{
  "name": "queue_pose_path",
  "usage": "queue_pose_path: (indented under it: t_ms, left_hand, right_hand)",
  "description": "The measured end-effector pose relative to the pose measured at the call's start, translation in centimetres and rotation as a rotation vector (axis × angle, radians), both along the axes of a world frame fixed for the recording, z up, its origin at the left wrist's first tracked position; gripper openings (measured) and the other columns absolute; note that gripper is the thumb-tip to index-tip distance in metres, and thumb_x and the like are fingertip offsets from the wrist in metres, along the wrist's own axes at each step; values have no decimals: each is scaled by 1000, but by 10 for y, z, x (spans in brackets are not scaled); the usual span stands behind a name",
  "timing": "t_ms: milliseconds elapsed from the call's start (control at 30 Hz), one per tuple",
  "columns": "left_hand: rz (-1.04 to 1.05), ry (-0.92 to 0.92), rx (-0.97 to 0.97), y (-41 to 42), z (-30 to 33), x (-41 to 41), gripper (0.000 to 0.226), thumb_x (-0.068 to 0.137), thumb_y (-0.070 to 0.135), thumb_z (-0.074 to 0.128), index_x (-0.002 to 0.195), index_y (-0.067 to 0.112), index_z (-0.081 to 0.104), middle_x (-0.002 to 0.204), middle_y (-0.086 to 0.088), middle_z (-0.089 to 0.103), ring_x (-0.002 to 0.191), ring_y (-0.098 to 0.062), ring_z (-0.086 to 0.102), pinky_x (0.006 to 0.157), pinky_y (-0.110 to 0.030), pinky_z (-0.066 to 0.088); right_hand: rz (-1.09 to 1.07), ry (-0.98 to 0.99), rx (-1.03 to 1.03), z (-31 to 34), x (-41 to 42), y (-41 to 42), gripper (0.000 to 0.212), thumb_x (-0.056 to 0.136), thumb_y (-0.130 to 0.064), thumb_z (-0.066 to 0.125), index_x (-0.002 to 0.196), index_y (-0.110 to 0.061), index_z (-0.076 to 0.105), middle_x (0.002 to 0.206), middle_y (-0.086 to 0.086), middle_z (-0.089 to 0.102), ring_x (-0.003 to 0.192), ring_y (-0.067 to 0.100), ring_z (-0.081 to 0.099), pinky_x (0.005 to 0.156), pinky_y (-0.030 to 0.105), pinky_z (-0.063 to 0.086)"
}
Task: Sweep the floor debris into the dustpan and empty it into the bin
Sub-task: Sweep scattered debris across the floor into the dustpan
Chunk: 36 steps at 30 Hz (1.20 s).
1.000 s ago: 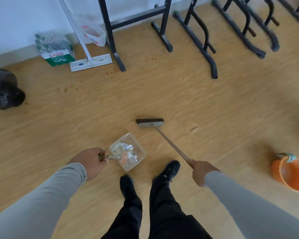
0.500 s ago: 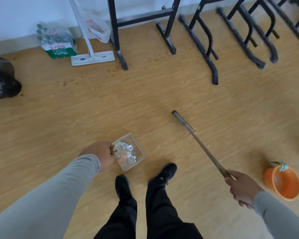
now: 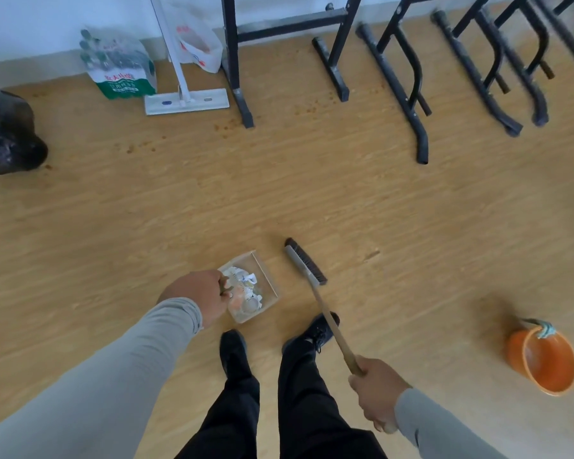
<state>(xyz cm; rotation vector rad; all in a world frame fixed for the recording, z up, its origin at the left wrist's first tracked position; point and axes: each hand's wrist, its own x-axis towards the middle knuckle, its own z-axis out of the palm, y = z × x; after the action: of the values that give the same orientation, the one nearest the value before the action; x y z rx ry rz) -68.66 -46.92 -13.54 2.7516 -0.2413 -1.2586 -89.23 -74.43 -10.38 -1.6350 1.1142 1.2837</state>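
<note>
A clear dustpan (image 3: 268, 279) full of crumpled paper scraps (image 3: 246, 293) is just ahead of my feet. My left hand (image 3: 199, 294) grips its handle at the pan's left side. My right hand (image 3: 376, 390) grips the wooden handle of a broom (image 3: 332, 323). The broom's dark brush head (image 3: 305, 261) lies on the floor just right of the pan. A bin lined with a black bag (image 3: 7, 134) stands at the far left edge. Small brown crumbs (image 3: 226, 125) are scattered on the floor near the wall.
Black metal frame legs (image 3: 408, 104) line the back and right. A flat white mop (image 3: 186, 101), a pack of bottles (image 3: 120, 67) and a plastic bag (image 3: 198, 44) sit by the wall. An orange bucket (image 3: 544, 359) stands at the right.
The broom head swung back from out at the right to land beside the dustpan. My right hand came in closer to my body. My left hand kept hold of the pan.
</note>
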Motion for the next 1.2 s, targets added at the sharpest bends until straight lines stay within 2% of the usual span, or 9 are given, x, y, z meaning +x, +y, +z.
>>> queue_pose_path:
  t_ms: [100, 200, 400, 533, 667, 767, 867, 1067, 1200]
  left_hand:
    - [-15, -8, -9, 1, 3, -1, 22, 97, 40, 48, 110, 25, 59, 89, 9, 63, 79, -15, 61, 66, -29, 47]
    - [-21, -12, -19, 3, 6, 0, 22, 96, 41, 49, 104, 23, 59, 89, 6, 64, 78, -17, 61, 68, -30, 49]
    - [-44, -26, -5, 4, 6, 0, 25, 96, 43, 46, 104, 23, 59, 92, 5, 65, 83, -18, 63, 74, -33, 53]
    - [-25, -6, -29, 7, 3, -3, 24, 96, 42, 46, 104, 24, 59, 93, 5, 66, 84, -17, 63, 74, -33, 53]
    - [-9, 1, -47, 9, 3, -3, 21, 94, 42, 47, 101, 26, 58, 88, 7, 66, 79, -14, 64, 73, -33, 56]
    - [13, 15, -53, 20, 8, -3, 20, 95, 40, 48, 104, 27, 59, 90, 10, 64, 79, -13, 63, 71, -30, 53]
    - [80, 0, -62, 33, 14, 2, 16, 94, 41, 51, 105, 32, 58, 92, 12, 62, 82, -14, 63, 73, -30, 52]
    - [279, -21, -106, 22, 1, 33, 19, 90, 38, 58, 107, 31, 62, 98, 10, 67, 87, -15, 67, 85, -35, 57]
    - [245, -42, -81, 1, -20, 58, 21, 90, 38, 57, 107, 26, 63, 104, 7, 68, 94, -17, 66, 91, -38, 56]
  right_hand:
    - [-89, -25, 73, 48, -1, -43, 32, 101, -13, 51, 129, -27, 56, 58, 7, 43, 42, 16, 33, 40, 24, 29]
    - [-260, -42, 49, 88, -2, -79, 27, 101, -15, 57, 124, -27, 64, 63, 13, 44, 46, 17, 32, 43, 23, 25]
    - [-36, -126, -157, 47, 13, -56, 39, 102, -23, 47, 138, -38, 50, 52, 1, 40, 42, 15, 29, 43, 23, 25]
    - [70, -47, -89, 21, 30, -23, 35, 103, -19, 43, 135, -32, 50, 57, 1, 37, 43, 15, 28, 46, 25, 27]
    - [-8, -23, 66, 59, 27, -52, 34, 101, -16, 55, 133, -27, 53, 55, 6, 44, 40, 16, 34, 40, 23, 30]
    - [-223, -37, 83, 98, 22, -91, 35, 100, -14, 60, 134, -22, 58, 66, 14, 46, 47, 17, 33, 42, 23, 27]
    - [-182, -120, 12, 112, 33, -103, 34, 99, -15, 61, 131, -26, 60, 63, 14, 47, 47, 18, 33, 44, 24, 26]
    - [60, -264, -228, 30, 132, -87, 39, 104, -18, 47, 142, -28, 49, 56, 5, 45, 41, 16, 33, 41, 24, 29]
    - [284, -236, -344, -42, 172, -65, 42, 102, -18, 42, 143, -20, 48, 84, 8, 62, 56, 21, 52, 42, 24, 41]
